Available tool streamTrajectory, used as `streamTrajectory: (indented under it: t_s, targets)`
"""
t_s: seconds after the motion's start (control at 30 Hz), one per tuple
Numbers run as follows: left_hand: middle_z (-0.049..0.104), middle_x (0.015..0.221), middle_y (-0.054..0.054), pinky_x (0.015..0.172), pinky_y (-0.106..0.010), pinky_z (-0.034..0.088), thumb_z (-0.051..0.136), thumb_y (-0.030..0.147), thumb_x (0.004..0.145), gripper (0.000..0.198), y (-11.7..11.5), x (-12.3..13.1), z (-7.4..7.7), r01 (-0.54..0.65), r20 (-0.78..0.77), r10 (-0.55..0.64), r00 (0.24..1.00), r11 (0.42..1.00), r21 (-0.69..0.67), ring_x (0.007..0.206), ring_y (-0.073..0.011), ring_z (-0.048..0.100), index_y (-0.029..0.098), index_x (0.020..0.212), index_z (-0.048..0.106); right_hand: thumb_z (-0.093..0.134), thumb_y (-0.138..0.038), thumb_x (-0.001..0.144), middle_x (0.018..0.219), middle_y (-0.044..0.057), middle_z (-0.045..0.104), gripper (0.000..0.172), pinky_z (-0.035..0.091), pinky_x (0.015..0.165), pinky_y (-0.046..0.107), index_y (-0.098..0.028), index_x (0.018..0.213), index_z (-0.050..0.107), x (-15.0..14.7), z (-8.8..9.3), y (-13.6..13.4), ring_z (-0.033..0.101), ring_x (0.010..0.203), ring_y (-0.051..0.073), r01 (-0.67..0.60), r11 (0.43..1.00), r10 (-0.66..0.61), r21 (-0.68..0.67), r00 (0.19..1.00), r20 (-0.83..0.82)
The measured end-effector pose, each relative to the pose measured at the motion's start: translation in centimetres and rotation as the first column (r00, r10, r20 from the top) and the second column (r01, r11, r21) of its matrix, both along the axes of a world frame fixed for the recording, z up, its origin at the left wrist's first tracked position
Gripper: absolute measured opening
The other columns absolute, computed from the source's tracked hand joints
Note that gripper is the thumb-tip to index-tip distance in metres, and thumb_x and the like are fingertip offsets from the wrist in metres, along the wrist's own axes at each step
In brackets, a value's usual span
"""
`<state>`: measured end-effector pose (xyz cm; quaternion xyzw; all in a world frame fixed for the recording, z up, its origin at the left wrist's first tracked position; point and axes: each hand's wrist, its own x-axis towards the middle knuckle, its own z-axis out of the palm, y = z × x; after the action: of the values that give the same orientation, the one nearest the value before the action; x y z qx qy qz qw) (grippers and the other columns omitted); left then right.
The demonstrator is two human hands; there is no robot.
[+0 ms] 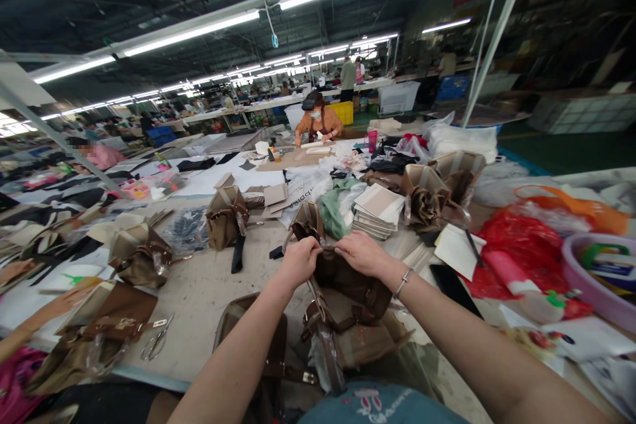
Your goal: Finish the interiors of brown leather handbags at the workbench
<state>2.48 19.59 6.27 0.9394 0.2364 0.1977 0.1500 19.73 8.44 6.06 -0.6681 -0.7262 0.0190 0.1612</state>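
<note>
A dark brown leather handbag (348,281) stands in front of me on the worktable (203,291), with straps and a clear plastic strip hanging down its near side. My left hand (298,262) is closed in a fist on the bag's top edge at its left. My right hand (362,253) pinches the same top edge just to the right, a thin bracelet on its wrist. Both hands nearly meet over the bag's opening. Behind them a second tan bag (307,222) stands upright.
Several more brown and tan bags (226,215) lie about the table, with scissors (155,342) at the near left, a stack of beige panels (378,209), red plastic bags (511,245) and a pink basin (599,271) at right. A seated person (318,120) works at the far end.
</note>
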Motion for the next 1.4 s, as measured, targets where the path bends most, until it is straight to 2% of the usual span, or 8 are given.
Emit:
streamTrajectory:
  t_s: [0.2,0.47,0.63,0.73,0.9,1.0,1.2,1.4]
  targets:
    - [0.06,0.076,-0.001,0.067,-0.025,0.041,0.046,0.02,0.084,0.011,0.0,0.1,0.2,0.033,-0.036,-0.033,0.999,0.999,0.025,0.072,-0.0139,0.056,0.019,0.08,0.056,0.054,-0.046,0.083,0.097,0.006,0.064,0.042,0.027,0.096,0.039,-0.024,0.118,0.054,-0.2,0.3,0.1,0.055,0.095,0.02,-0.012,0.996,0.012,0.083,1.0,-0.004]
    - [0.061,0.078,-0.001,0.069,-0.024,0.042,0.046,0.02,0.084,0.013,-0.2,-0.3,0.5,0.062,-0.046,-0.062,0.997,0.998,0.018,0.075,-0.0133,0.056,0.02,0.081,0.059,0.051,-0.03,0.087,0.088,0.003,0.066,0.018,0.024,0.097,0.038,-0.024,0.095,0.066,-0.8,0.0,1.2,0.057,0.087,0.016,-0.042,0.991,0.042,0.125,0.999,0.005]
    - [0.067,0.083,0.0,0.075,-0.025,0.045,0.053,0.019,0.08,0.009,0.2,-0.6,0.0,0.075,0.093,-0.06,0.994,0.982,-0.172,0.079,-0.0137,0.061,0.021,0.088,0.057,0.053,-0.027,0.085,0.081,0.003,0.065,0.015,0.03,0.092,0.035,-0.022,0.087,0.068,-1.0,0.1,1.7,0.056,0.082,0.016,-0.061,0.991,0.062,0.115,0.998,0.0]
    - [0.07,0.088,0.0,0.076,-0.027,0.047,0.062,0.02,0.073,0.034,0.5,-0.8,-0.2,0.017,0.118,0.022,0.993,0.948,-0.319,0.081,-0.0148,0.063,0.021,0.105,0.053,0.054,-0.025,0.084,0.079,0.003,0.065,0.014,0.035,0.081,0.03,-0.02,0.083,0.068,-0.8,0.2,2.0,0.054,0.079,0.016,-0.087,0.99,0.087,0.111,0.996,0.001]
    - [0.071,0.08,0.0,0.071,-0.025,0.046,0.062,0.024,0.074,0.011,0.6,-0.9,0.3,-0.032,0.007,0.035,0.999,0.964,-0.263,0.074,-0.0152,0.063,0.021,0.082,0.068,0.054,-0.025,0.084,0.077,0.003,0.064,0.015,0.037,0.073,0.027,-0.019,0.082,0.068,-0.3,0.2,2.3,0.053,0.077,0.016,-0.113,0.987,0.114,0.116,0.993,-0.001]
    - [0.071,0.076,0.0,0.069,-0.024,0.045,0.06,0.023,0.075,0.012,0.7,-0.7,0.5,-0.024,0.005,0.026,1.0,0.963,-0.267,0.071,-0.0144,0.062,0.021,0.079,0.071,0.053,-0.025,0.085,0.076,0.003,0.063,0.016,0.038,0.072,0.026,-0.019,0.083,0.068,0.0,0.1,2.4,0.053,0.076,0.015,-0.16,0.98,0.163,0.116,0.986,-0.021]
    - [0.07,0.074,0.0,0.068,-0.024,0.044,0.061,0.022,0.072,0.013,1.6,-0.1,-0.4,0.016,0.024,-0.007,1.0,0.916,-0.401,0.07,-0.014,0.061,0.018,0.078,0.072,0.053,-0.025,0.085,0.074,0.002,0.06,0.016,0.038,0.068,0.023,-0.018,0.081,0.068,0.5,-0.3,2.9,0.052,0.073,0.013,-0.206,0.973,0.215,0.108,0.974,-0.076]
    - [0.067,0.068,0.0,0.064,-0.022,0.042,0.06,0.022,0.071,0.014,1.8,0.3,-0.8,-0.014,0.033,0.032,0.999,0.893,-0.45,0.066,-0.013,0.058,0.015,0.075,0.071,0.051,-0.028,0.087,0.072,0.003,0.06,0.02,0.039,0.067,0.025,-0.018,0.08,0.067,0.8,-0.6,2.9,0.052,0.071,0.014,-0.21,0.97,0.219,0.126,0.974,-0.062]
